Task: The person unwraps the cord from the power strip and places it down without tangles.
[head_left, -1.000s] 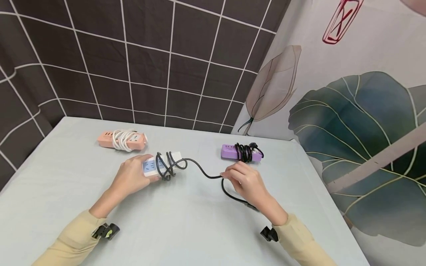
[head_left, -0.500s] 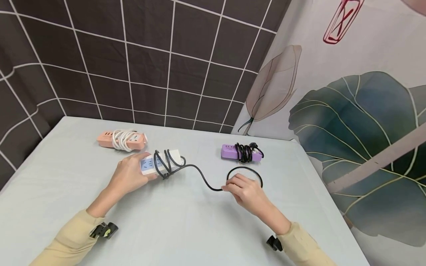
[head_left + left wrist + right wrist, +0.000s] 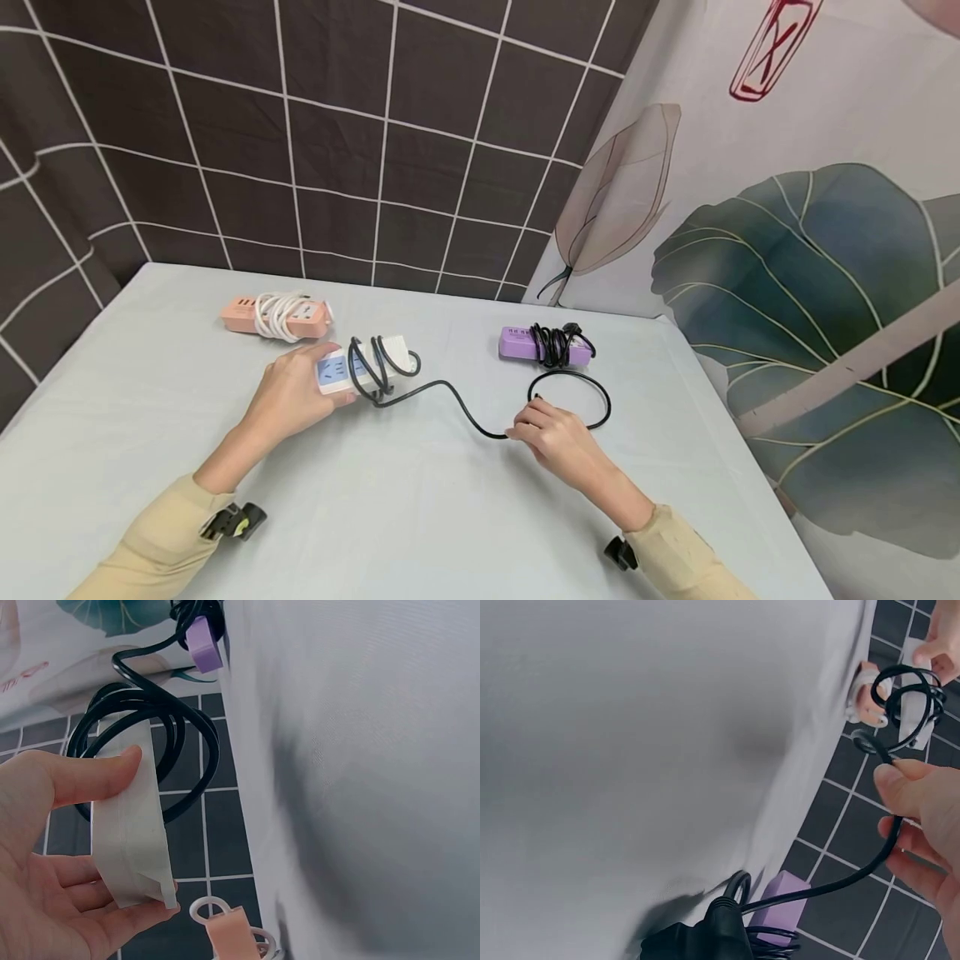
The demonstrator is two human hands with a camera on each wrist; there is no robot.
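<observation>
My left hand (image 3: 296,392) grips one end of a white power strip (image 3: 332,372) with blue socket faces, thumb and fingers on opposite sides in the left wrist view. A black cord (image 3: 468,414) loops loosely round the strip's other end and runs right to my right hand (image 3: 558,442), which pinches it between thumb and fingers. Past that hand the cord curves into a wide loop near a purple power strip (image 3: 517,343). In the right wrist view a black plug (image 3: 705,934) hangs at the cord's free end.
An orange power strip (image 3: 240,314) wrapped in white cord lies at the back left of the white-covered table (image 3: 420,517). Black cord is wound round the purple strip at the back right. A dark gridded cloth (image 3: 330,142) hangs behind the table.
My right hand has moved down and slightly right, drawing the cord along. The cord's free part now loops behind that hand. My left hand and the white strip have shifted only slightly.
</observation>
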